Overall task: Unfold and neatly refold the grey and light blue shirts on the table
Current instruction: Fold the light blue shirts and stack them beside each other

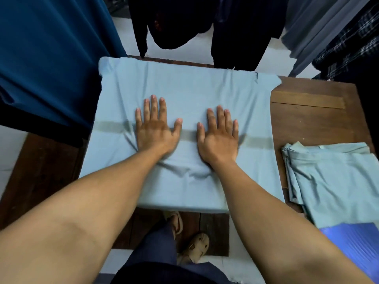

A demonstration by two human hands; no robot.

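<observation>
one head-worn wide-angle view, steeply down and forward, close over the table (313, 121)

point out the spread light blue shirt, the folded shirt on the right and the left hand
spread light blue shirt (184, 83), head view, bare cloth beyond the fingers
folded shirt (336, 181), head view, middle of its top layer
left hand (155, 128), head view, back of the hand, flat on the shirt
</observation>
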